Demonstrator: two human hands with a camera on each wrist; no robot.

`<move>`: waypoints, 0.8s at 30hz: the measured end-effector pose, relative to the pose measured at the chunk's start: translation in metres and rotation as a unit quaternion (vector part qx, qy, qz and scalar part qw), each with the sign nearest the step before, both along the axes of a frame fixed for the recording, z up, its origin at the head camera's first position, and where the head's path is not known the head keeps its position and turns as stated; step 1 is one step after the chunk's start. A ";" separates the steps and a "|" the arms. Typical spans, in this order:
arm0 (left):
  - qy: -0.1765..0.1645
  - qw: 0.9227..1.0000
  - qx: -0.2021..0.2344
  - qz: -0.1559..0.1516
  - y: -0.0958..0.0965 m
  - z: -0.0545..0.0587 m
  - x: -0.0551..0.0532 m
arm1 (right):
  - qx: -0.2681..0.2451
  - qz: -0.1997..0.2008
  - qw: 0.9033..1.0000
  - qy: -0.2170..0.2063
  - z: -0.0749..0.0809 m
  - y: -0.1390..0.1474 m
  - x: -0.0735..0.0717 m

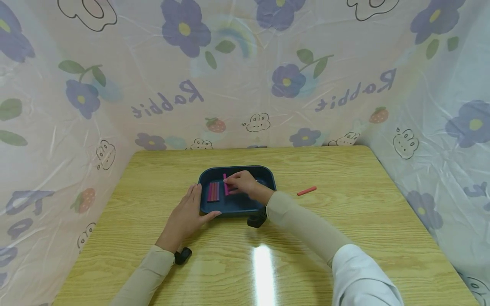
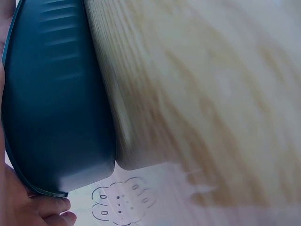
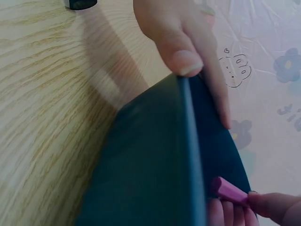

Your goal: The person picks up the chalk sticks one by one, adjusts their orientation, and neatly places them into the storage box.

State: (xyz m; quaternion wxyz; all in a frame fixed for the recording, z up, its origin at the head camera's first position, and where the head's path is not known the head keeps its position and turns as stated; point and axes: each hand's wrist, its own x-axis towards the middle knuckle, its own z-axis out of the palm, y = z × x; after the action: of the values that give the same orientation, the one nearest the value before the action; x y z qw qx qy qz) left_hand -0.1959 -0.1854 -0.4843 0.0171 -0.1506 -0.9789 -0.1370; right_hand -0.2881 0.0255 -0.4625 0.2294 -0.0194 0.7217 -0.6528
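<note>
A dark blue tray (image 1: 245,207) stands on the table, with several pink, red and purple sticks (image 1: 213,192) side by side in its left part. My left hand (image 1: 186,214) holds the tray's near left corner, fingers along the left end and thumb (image 3: 188,63) over the front rim. In the left wrist view, bent fingertips (image 2: 51,207) show at the rim. Inside the tray, my right hand (image 1: 243,183) pinches a magenta stick (image 3: 228,189) between thumb and fingers, to the right of the row. Its lower end is close over the tray's floor.
A single red stick (image 1: 307,191) lies on the wooden table (image 1: 344,221) to the right of the tray. Patterned curtains (image 1: 245,85) rise behind the table and on both sides. A black camera (image 1: 257,217) under my right wrist hangs near the tray's front rim.
</note>
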 end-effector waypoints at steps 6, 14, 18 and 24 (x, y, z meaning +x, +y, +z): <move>-0.001 1.000 0.002 0.001 0.000 0.000 0.000 | 0.002 -0.018 1.000 -0.010 -0.006 -0.007 -0.001; -0.003 1.000 0.002 -0.004 0.000 -0.001 0.001 | 0.013 -0.030 0.999 -0.015 -0.016 -0.016 -0.002; 0.000 1.000 0.000 -0.006 0.000 -0.001 0.001 | 0.013 -0.023 1.000 -0.013 -0.013 -0.018 0.001; 0.009 1.000 -0.001 -0.007 0.000 -0.002 -0.001 | 0.015 -0.025 1.000 -0.006 -0.019 -0.022 -0.001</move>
State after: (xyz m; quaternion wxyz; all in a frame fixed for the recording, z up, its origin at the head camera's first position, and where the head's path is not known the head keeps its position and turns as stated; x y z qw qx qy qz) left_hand -0.1965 -0.1854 -0.4864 0.0246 -0.1589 -0.9778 -0.1345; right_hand -0.2892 0.0039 -0.4816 0.2175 0.0065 0.7304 -0.6474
